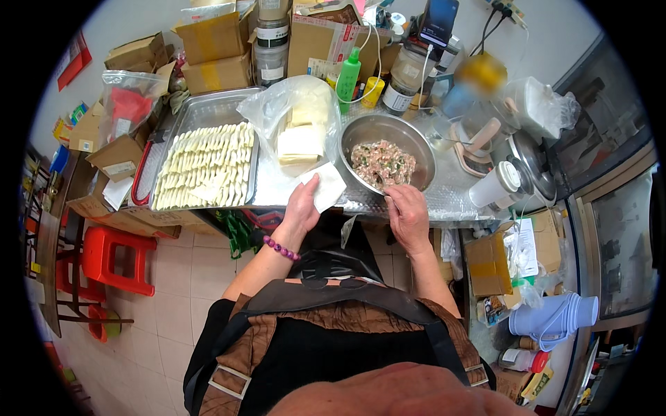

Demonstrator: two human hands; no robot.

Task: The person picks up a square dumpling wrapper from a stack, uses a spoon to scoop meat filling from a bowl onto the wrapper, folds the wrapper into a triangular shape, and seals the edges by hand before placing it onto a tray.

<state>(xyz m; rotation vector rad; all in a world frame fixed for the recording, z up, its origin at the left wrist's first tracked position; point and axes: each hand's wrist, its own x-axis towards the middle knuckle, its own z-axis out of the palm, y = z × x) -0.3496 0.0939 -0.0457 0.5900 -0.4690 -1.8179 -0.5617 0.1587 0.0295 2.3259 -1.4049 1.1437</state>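
Square white dough wrappers point(331, 188) lie on the fingers of my left hand point(303, 204), with the thumb over their edge; how many sheets cannot be told. At the near rim of a steel bowl point(427, 151), my right hand point(408, 216) pinches what looks like a slim utensil point(381, 181), mostly hidden. Minced meat filling point(383, 160) with green bits fills the bowl's bottom. Behind my left hand, a stack of wrappers point(300, 143) sits in an open clear plastic bag point(265, 112). Rows of folded dumplings point(205, 166) cover much of the metal tray point(208, 106) at left.
A green spray bottle point(348, 78), jars point(406, 78) and a propped phone point(438, 23) stand behind the bowl. To its right are a white lidded cup point(494, 184) and a pot point(530, 166). Cardboard boxes point(218, 67) line the back. A red stool point(119, 260) stands at lower left.
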